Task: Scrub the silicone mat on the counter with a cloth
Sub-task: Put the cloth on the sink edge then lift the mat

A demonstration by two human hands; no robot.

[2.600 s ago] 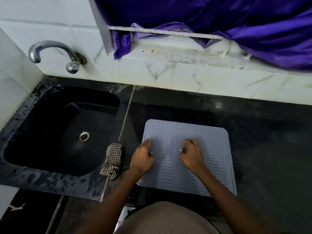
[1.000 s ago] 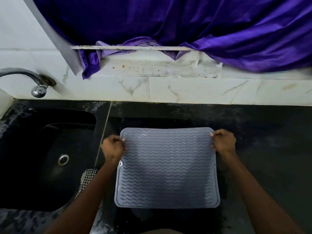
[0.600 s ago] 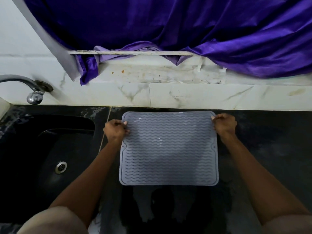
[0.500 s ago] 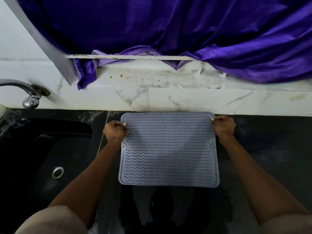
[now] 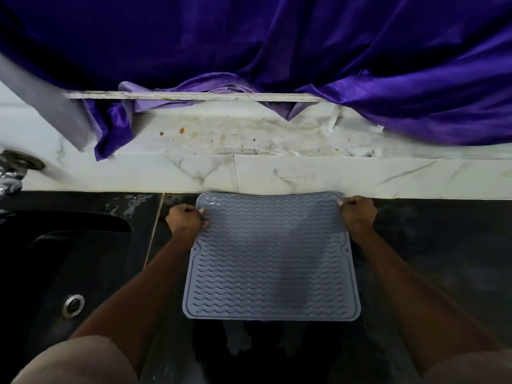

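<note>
**Two hands pinch the mat's far corners at the wall**

Two hands hold the grey silicone mat [image 5: 271,256] at the centre of the frame, on the black counter [image 5: 432,245]. Its wavy-ribbed face is up. The mat looks slightly longer from top to bottom of the frame than from left to right, so its long axis runs from the lower centre up toward the white marble wall [image 5: 277,173]. Its upper edge meets the foot of that wall and bows a little between the two grips; its lower edge lies toward the bottom of the frame, with wet streaks on the counter just below it.

The left hand [image 5: 185,221] sits at the mat's upper left corner, fingers curled and thumb on top, pinching the edge. The right hand [image 5: 358,214] mirrors it at the upper right corner, also curled and pinching the rim. The mat thus spans the whole gap between the hands and hangs down the frame between the two forearms.

At the left of the frame lies the black sink [image 5: 63,267], its round drain [image 5: 73,304] at lower left, and part of a metal tap [image 5: 13,173] at the left edge. Purple cloth [image 5: 277,42] fills the top of the frame, draped over a stained ledge [image 5: 249,134].
</note>
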